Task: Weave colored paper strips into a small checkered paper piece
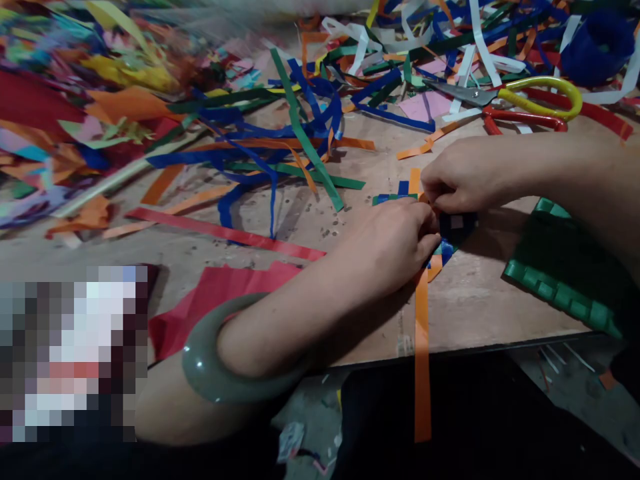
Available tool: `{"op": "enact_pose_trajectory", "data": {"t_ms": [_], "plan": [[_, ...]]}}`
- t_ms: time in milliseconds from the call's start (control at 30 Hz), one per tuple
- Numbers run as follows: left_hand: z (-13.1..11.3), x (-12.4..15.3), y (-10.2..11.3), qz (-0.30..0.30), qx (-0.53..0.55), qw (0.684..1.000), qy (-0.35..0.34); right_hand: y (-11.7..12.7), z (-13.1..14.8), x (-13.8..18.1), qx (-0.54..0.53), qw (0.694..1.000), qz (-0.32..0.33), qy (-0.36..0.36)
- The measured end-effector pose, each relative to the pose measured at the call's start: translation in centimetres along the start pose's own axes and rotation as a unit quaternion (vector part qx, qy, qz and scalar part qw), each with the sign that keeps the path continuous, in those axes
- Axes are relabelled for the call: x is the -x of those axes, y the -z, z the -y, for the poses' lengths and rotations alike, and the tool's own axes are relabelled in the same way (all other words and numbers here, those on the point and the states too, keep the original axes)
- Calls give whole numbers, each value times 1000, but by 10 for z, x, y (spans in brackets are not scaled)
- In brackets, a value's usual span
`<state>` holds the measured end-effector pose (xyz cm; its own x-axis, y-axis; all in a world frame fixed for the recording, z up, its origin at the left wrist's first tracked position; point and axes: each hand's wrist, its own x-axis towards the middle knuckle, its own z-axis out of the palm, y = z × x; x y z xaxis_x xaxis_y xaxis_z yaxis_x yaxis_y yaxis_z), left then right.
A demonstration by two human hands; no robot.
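While the left hand (395, 230) holds the weave (451, 245) on the tabletop (480, 293), the right hand (457, 177) pinches it from the far side, the fingers of both curled tightly onto it; just which strips they grip is hidden. The weave looks light, bendy and a little slick, its flat strips likely to slip or crease, so the crossed middle seems a surer hold than the orange tail (423, 347) hanging over the edge.
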<state>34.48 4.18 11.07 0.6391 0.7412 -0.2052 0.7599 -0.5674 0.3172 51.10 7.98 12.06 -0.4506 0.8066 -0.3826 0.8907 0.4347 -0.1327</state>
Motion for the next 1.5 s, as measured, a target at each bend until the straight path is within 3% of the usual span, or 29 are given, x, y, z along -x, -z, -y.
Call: {"op": "enact_pose_trajectory", "data": {"t_ms": [200, 400, 733, 1100, 1333, 1500], "plan": [[3, 0, -6, -15, -45, 999, -23, 6, 6, 7, 18, 1000, -9, -20], [-1, 0, -2, -7, -15, 1000, -10, 7, 7, 6, 2, 999, 6, -37], [2, -4, -6, -6, -24, 999, -38, 4, 4, 5, 24, 1000, -4, 13], [-4, 23, -7, -20, -129, 988, -77, 2, 4, 5, 33, 999, -21, -6], [4, 21, 1, -2, -136, 991, -4, 1, -4, 2, 6, 1000, -30, 2], [30, 20, 5, -30, -36, 996, 72, 4, -6, 5, -15, 999, -46, 11]]}}
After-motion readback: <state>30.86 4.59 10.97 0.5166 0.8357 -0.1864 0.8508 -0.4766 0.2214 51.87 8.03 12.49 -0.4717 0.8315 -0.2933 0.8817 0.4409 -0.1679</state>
